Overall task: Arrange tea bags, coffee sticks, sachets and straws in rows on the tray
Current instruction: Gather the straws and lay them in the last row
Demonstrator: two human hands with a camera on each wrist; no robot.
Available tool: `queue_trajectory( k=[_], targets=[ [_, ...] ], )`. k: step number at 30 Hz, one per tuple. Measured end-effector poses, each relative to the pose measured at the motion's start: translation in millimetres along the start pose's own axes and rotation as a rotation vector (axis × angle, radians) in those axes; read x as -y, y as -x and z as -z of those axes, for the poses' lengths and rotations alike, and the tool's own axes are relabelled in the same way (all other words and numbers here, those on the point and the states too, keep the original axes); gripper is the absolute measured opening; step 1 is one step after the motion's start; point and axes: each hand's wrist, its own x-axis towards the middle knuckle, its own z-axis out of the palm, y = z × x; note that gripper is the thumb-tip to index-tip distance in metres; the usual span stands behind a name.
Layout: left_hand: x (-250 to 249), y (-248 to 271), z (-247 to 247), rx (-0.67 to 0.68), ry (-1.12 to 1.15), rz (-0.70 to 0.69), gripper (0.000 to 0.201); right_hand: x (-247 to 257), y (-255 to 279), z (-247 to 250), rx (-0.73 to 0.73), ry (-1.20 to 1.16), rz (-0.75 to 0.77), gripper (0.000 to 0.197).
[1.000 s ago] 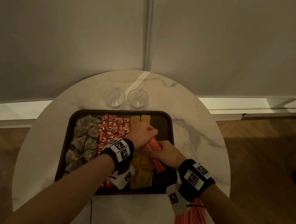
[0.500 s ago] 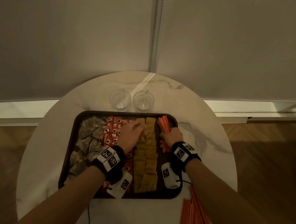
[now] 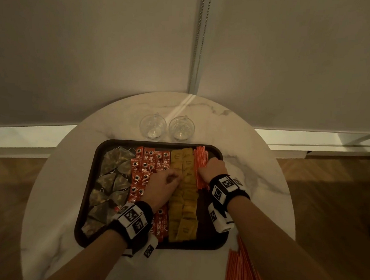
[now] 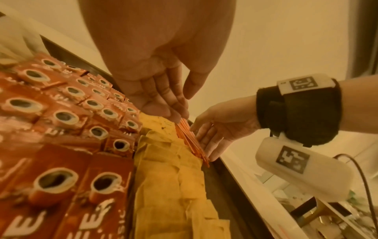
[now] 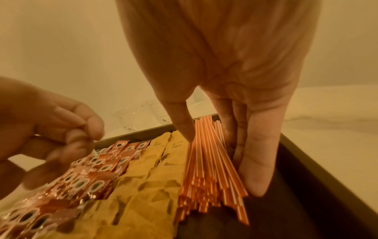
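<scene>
A dark tray holds rows: tea bags at the left, red coffee sticks, then yellow sachets. A bundle of orange straws lies along the tray's back right, beside the sachets. My right hand rests on this bundle; in the right wrist view its thumb touches the straws on the left and its straight fingers press their right side. My left hand hovers over the sachets and coffee sticks, fingers loose, holding nothing.
Two clear glasses stand just behind the tray on the round marble table. A pile of spare orange straws lies at the table's front right edge. The tray's front right corner is bare.
My right hand carried the straw bundle from mid-tray to the back right and laid it beside the sachets. My left hand let go of the bundle and drew back left.
</scene>
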Motion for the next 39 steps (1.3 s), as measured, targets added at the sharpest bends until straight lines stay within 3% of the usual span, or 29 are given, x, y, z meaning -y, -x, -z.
queue_trajectory(
  k=[3, 8, 11, 15, 20, 25, 29, 32, 35, 37, 39],
  targets=[
    [-1, -4, -5, 0.025, -0.213, -0.053, 0.020, -7, 6, 1, -0.006, 0.077, -0.007, 0.021],
    [-20, -30, -31, 0.151, -0.792, -0.288, 0.052, -34, 23, 6, -0.066, 0.033, 0.057, 0.020],
    [-23, -45, -43, 0.251, -1.060, -0.282, 0.067, -59, 39, 14, -0.122, -0.107, 0.102, 0.018],
    [-15, -52, -55, 0.341, -1.237, -0.255, 0.070, -107, 68, 22, -0.174, -0.364, 0.070, 0.012],
    [-15, -50, -63, 0.328, -1.143, -0.281, 0.070, -183, 112, 22, -0.251, -0.427, -0.028, 0.018],
    [-27, -48, -68, 0.345, -1.101, -0.292, 0.063, -245, 147, 3, -0.238, -0.255, -0.164, 0.022],
    [-53, 6, -82, 0.175, -0.710, -0.500, 0.032, -255, 163, -19, -0.095, -0.163, -0.145, 0.037],
    [-46, 70, -112, 0.311, -0.602, -0.364, 0.015, -253, 164, -27, -0.068, -0.128, -0.115, 0.036],
    [-23, 127, -151, 0.480, -0.770, -0.034, 0.029, -255, 169, -30, -0.066, -0.132, -0.126, 0.032],
    [-10, 146, -172, 0.486, -0.828, 0.104, 0.039, -255, 174, -34, -0.061, -0.153, -0.125, 0.027],
    [-9, 154, -185, 0.450, -0.800, 0.153, 0.039, -254, 179, -37, -0.053, -0.187, -0.110, 0.024]
  ],
)
